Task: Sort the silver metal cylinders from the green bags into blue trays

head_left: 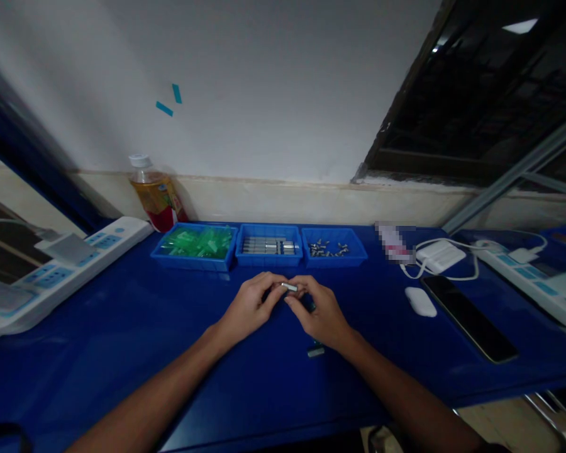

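Between my fingertips, just in front of the middle blue tray, is a small silvery metal piece (289,287). My left hand (255,301) pinches its left end, and my right hand (319,308) closes on its right end. Exactly what kind of part it is cannot be made out. Another short metal piece (316,351) lies on the table below my right wrist, with a darker bit partly hidden beside it. Beyond my hands, the middle tray (269,258) holds several slim metal rods (264,245).
A left tray (191,261) contains green plastic pieces; a right tray (336,260) contains small screws. A drink bottle (155,195) stands by the wall. Power strips (70,270) flank the blue table (122,358). At right lie a phone (469,318), a white case (421,302) and a charger (441,256).
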Action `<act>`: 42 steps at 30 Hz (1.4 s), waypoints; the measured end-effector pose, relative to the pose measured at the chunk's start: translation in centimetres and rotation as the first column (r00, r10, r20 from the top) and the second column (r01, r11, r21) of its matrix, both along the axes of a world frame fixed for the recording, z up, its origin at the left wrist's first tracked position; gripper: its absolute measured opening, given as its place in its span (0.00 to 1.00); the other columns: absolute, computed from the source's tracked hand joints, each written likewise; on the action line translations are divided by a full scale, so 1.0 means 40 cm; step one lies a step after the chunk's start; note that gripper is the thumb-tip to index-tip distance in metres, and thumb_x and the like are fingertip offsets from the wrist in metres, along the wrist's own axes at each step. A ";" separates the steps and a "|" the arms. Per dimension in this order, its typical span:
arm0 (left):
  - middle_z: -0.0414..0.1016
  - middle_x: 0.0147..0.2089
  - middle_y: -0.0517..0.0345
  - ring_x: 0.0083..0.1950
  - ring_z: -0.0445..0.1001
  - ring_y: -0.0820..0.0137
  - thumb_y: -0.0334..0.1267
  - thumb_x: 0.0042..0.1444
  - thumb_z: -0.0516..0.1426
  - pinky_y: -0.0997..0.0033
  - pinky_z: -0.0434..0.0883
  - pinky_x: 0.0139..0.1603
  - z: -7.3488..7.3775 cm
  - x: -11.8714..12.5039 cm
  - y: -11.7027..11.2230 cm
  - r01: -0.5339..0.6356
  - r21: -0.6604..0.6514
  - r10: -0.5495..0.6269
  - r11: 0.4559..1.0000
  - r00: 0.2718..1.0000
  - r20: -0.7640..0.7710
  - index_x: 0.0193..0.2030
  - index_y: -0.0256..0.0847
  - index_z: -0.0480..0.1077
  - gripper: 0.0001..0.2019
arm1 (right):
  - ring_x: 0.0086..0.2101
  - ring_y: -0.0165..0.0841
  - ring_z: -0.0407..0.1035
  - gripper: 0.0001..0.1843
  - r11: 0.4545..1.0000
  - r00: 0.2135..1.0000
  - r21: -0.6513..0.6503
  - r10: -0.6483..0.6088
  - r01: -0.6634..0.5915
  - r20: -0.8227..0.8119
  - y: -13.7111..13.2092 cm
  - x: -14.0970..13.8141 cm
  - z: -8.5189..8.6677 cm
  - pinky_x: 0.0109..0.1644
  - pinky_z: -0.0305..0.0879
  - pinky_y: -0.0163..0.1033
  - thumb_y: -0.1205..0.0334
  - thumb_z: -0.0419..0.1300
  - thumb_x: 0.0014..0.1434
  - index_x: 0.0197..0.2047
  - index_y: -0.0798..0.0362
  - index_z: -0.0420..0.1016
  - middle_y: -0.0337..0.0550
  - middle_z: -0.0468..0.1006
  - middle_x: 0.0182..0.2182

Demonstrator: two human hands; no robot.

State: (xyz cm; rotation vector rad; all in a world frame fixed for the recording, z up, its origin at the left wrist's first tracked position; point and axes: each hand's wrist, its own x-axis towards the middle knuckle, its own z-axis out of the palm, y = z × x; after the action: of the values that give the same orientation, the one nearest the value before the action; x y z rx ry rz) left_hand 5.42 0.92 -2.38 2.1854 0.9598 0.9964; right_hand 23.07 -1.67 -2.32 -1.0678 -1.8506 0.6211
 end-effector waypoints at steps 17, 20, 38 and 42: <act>0.73 0.54 0.48 0.56 0.64 0.56 0.48 0.65 0.44 0.51 0.59 0.53 0.089 0.037 0.151 -0.058 0.322 0.227 0.945 0.824 -0.519 0.51 0.39 0.70 0.20 | 0.32 0.32 0.66 0.06 0.974 0.986 0.204 -0.121 0.096 0.112 -0.002 0.009 0.025 0.38 0.63 0.38 0.66 0.53 0.61 0.38 0.53 0.71 0.41 0.71 0.29; 0.72 0.56 0.50 0.59 0.61 0.52 0.52 0.65 0.41 0.43 0.56 0.54 0.091 0.060 0.203 0.025 0.261 0.154 0.965 0.752 -0.640 0.49 0.42 0.72 0.24 | 0.32 0.31 0.66 0.05 0.977 0.988 0.191 -0.119 0.099 0.097 0.001 0.016 0.027 0.38 0.62 0.38 0.66 0.53 0.61 0.38 0.53 0.71 0.41 0.71 0.29; 0.72 0.48 0.52 0.50 0.68 0.67 0.33 0.62 0.50 0.64 0.66 0.53 0.113 0.038 0.020 0.249 0.228 -0.203 0.941 0.957 -0.209 0.52 0.40 0.65 0.12 | 0.26 0.28 0.63 0.16 0.990 0.994 0.120 -0.080 0.072 0.068 0.027 0.046 0.023 0.30 0.56 0.34 0.65 0.45 0.65 0.26 0.52 0.62 0.37 0.64 0.23; 0.73 0.45 0.53 0.46 0.70 0.69 0.31 0.63 0.50 0.67 0.69 0.47 0.091 0.027 0.006 0.159 0.243 -0.124 0.957 0.980 -0.154 0.51 0.41 0.65 0.11 | 0.25 0.27 0.63 0.17 0.999 0.998 0.047 -0.021 0.019 0.055 0.016 0.033 0.030 0.30 0.58 0.33 0.65 0.45 0.66 0.26 0.52 0.64 0.36 0.65 0.22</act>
State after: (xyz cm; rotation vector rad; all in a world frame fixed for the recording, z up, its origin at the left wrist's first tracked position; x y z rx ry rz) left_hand 6.50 1.17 1.26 2.5258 0.7541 0.9550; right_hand 24.38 -1.03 -1.13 -1.0815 -1.8906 0.5398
